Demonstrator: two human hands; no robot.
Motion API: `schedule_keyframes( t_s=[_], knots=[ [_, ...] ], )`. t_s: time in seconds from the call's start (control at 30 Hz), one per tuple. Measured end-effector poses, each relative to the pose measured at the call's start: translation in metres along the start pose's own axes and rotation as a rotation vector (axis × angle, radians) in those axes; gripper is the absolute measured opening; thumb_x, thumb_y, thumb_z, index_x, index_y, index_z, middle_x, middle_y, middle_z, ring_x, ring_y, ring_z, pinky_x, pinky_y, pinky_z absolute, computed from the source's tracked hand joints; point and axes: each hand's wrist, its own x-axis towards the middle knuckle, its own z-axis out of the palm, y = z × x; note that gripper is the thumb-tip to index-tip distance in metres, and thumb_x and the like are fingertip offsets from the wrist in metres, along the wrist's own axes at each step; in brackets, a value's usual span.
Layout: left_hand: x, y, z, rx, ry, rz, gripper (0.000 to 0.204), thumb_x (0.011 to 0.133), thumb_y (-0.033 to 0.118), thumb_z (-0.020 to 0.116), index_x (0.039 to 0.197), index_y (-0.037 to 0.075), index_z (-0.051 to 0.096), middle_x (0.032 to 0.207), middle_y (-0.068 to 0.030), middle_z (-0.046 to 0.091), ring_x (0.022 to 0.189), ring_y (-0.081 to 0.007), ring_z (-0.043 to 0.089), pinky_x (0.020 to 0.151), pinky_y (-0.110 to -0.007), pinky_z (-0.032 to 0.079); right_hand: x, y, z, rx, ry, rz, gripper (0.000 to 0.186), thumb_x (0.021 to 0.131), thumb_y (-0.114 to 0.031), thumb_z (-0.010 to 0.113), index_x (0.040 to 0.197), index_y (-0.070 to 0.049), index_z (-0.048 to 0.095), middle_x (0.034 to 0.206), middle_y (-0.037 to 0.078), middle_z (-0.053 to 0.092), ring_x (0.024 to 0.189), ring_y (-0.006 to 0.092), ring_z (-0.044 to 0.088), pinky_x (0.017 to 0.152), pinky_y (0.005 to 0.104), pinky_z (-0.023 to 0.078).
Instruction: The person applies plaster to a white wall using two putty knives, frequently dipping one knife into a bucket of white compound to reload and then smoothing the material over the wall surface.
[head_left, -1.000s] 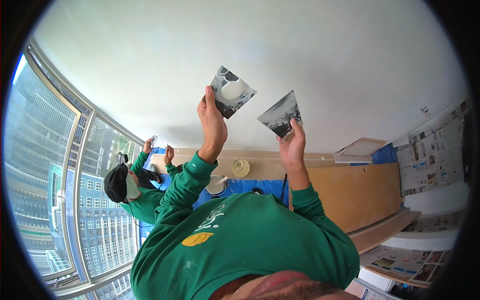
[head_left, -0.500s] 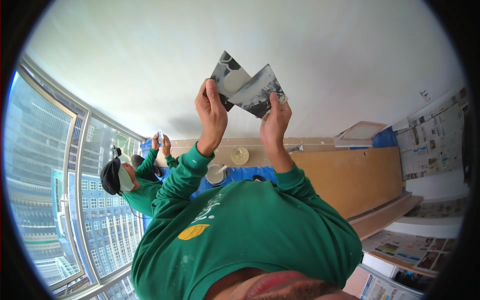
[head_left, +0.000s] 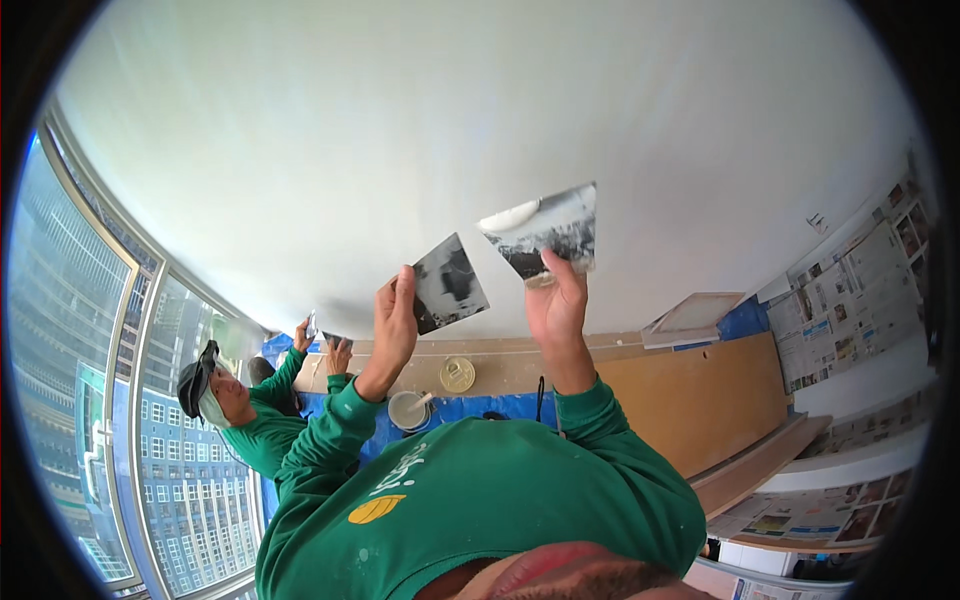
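Note:
My left hand is closed on a flat square metal filling blade, its face smeared grey and dark, with the thumb along its edge. Higher and to the right, my right hand grips a second, wider filling blade from below. White filler paste lies along that blade's upper left edge. The two blades are apart. Behind them spreads the pale wall; I cannot tell whether the right blade touches it.
A co-worker in green at the left holds similar blades near the wall. Below my hands stand a bucket with a pale stick and a round yellowish lid. A wooden board lies at right; large windows line the left.
The blades, crossed and touching before, are now apart. My left hand has come lower; my right blade has turned and moved slightly right. The co-worker's hands have spread.

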Motion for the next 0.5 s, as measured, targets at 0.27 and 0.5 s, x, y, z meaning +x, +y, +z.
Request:
schedule_keyframes(
  t_s=[0.27, 0.5],
  knots=[
    [0.016, 0.036, 0.015, -0.886, -0.231, -0.472, 0.055, 0.107, 0.051, 0.044, 0.133, 0.004, 0.057, 0.125, -0.0093, 0.066, 0.112, -0.0215, 0.066, 0.101, -0.039, 0.051, 0.007, -0.043, 0.034, -1.000, -1.175, -0.615, 0.041, 0.092, -0.016, 0.069, 0.130, -0.007, 0.056, 0.132, 0.016, 0.052, 0.128, 0.0324, 0.051, 0.108, 0.0491, 0.044],
    [0.010, 0.054, 0.028, -0.763, -0.175, -0.241, 0.050, 0.107, 0.047, 0.046, 0.130, 0.004, 0.057, 0.120, -0.0122, 0.066, 0.111, -0.0221, 0.066, 0.099, -0.041, 0.053, 0.036, -0.039, 0.026, -1.378, -1.227, -0.747, 0.048, 0.084, -0.004, 0.072, 0.129, -0.017, 0.063, 0.132, 0.010, 0.052, 0.124, 0.0326, 0.051, 0.114, 0.0503, 0.045]
  ],
)
